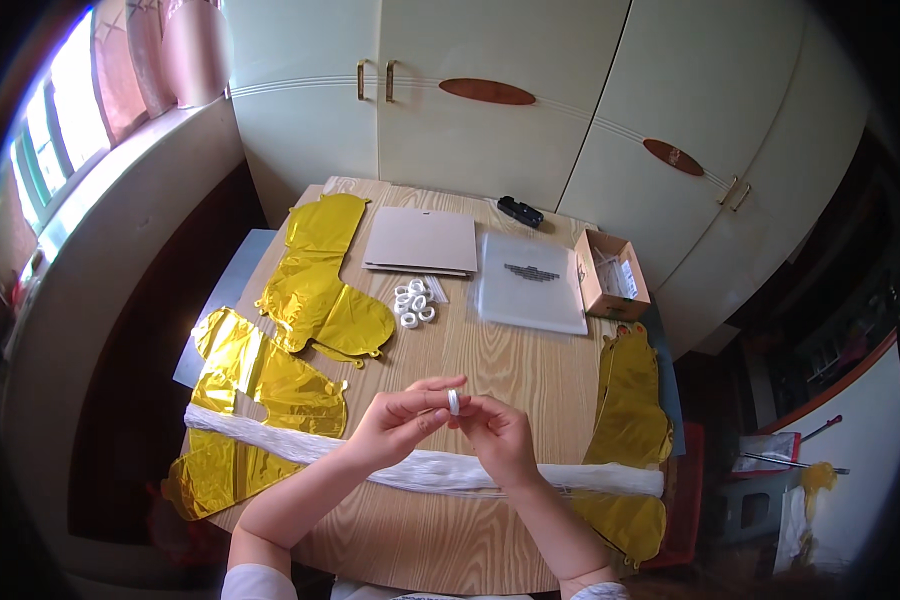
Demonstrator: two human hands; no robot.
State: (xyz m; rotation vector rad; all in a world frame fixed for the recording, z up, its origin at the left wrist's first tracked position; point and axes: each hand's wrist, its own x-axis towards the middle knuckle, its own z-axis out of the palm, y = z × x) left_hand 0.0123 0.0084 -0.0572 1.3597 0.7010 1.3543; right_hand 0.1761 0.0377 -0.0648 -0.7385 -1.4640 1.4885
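Over the near middle of the table, my left hand [407,422] pinches a small white ring-shaped coil [454,402] between thumb and fingers. My right hand [496,432] has its fingertips closed on the coil's other side. Below my hands, a long bundle of white strands [425,472] lies across the table from left to right, passing under my forearms. Further off, slightly left of my hands, several similar white coils [417,304] sit in a loose cluster. Flat gold foil balloons lie at the left [315,275] and under the bundle's right end [625,400].
Beige card sheets [420,240] are stacked at the back, beside clear plastic bags [532,285] with dark print. An open cardboard box [598,290] stands at the right. A black oblong object [520,211] lies near the cabinets [480,140]. The wooden table [510,375] has rounded corners.
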